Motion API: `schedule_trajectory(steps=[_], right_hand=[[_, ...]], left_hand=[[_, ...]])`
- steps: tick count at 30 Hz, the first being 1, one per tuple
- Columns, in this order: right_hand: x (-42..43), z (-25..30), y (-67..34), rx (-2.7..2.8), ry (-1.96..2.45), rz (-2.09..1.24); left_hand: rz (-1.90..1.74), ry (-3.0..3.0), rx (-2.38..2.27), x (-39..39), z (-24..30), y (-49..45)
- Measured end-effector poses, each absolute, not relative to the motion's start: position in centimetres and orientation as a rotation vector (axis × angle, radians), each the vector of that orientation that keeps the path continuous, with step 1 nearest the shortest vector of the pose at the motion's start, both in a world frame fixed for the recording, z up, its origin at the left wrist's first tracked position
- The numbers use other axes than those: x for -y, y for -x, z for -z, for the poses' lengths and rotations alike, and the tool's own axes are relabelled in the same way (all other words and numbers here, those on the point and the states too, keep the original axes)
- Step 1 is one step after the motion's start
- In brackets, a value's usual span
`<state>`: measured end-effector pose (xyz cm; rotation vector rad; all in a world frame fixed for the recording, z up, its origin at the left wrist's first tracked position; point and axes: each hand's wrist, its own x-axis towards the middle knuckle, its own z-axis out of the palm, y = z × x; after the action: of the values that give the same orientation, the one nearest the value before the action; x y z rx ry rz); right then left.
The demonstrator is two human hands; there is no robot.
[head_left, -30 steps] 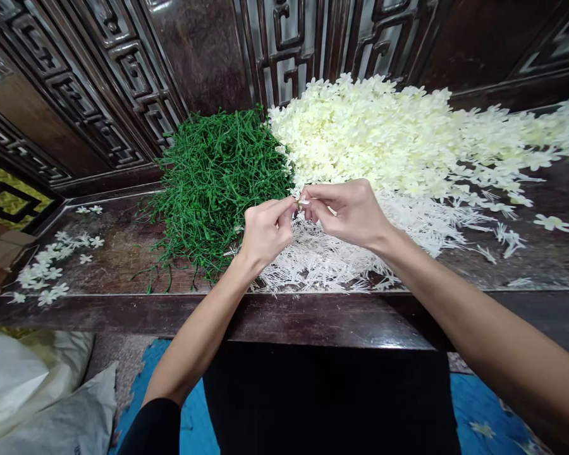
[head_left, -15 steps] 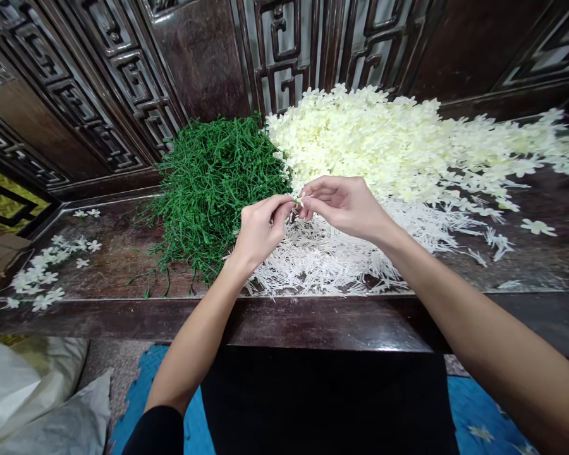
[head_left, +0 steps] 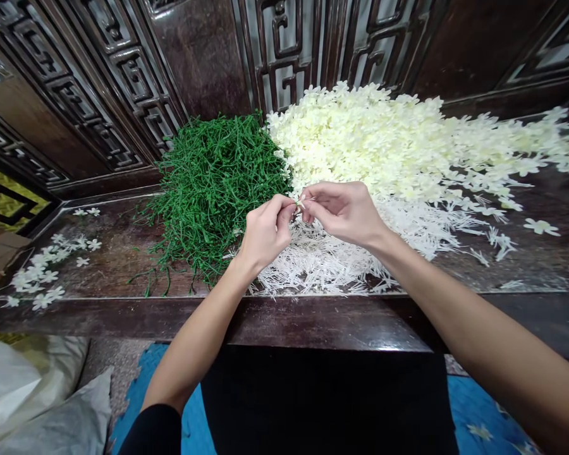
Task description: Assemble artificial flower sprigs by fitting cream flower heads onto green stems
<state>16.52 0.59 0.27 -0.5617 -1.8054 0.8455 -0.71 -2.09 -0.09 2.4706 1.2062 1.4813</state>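
Note:
Between my fingertips, above the piles, is a small white artificial flower (head_left: 301,203). My left hand (head_left: 268,230) is closed, thumb and forefinger pinching the flower from the left; its stem is hidden by the fingers. From the other side my right hand (head_left: 345,212) pinches at the same flower, its other fingers curled, with a thin pale strand at the tips. Behind my left hand lies a heap of green plastic stems (head_left: 218,183). Under and beside my right hand spreads a pile of white plastic stamens (head_left: 322,262). Cream flower heads (head_left: 370,139) are heaped behind it.
Several assembled white flowers (head_left: 40,275) lie at the left end of the dark wooden bench (head_left: 109,253). A carved wooden backrest (head_left: 203,57) rises behind the piles. Pale sacks (head_left: 52,404) stand on the floor at lower left, near a blue mat (head_left: 196,417).
Both hands have shifted slightly down and to the right, still together at the fingertips. The flower between them has turned and shows its petals more clearly.

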Motion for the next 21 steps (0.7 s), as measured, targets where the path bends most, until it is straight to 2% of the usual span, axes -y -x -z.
schedule_trajectory(steps=[8, 17, 21], right_hand=[[-0.3, -0.2, -16.4, 1.831, 0.627, -0.869], [0.1, -1.4, -16.7, 1.768, 0.767, -1.197], [0.2, -1.9, -16.5, 1.676, 0.707, -1.253]], left_hand=[[-1.515, -2.662, -1.18, 1.7, 0.8, 0.8], [-1.456, -3.032, -1.083, 1.0, 0.9, 1.5], [-1.587, -2.798, -1.043, 0.9, 0.6, 1.5]])
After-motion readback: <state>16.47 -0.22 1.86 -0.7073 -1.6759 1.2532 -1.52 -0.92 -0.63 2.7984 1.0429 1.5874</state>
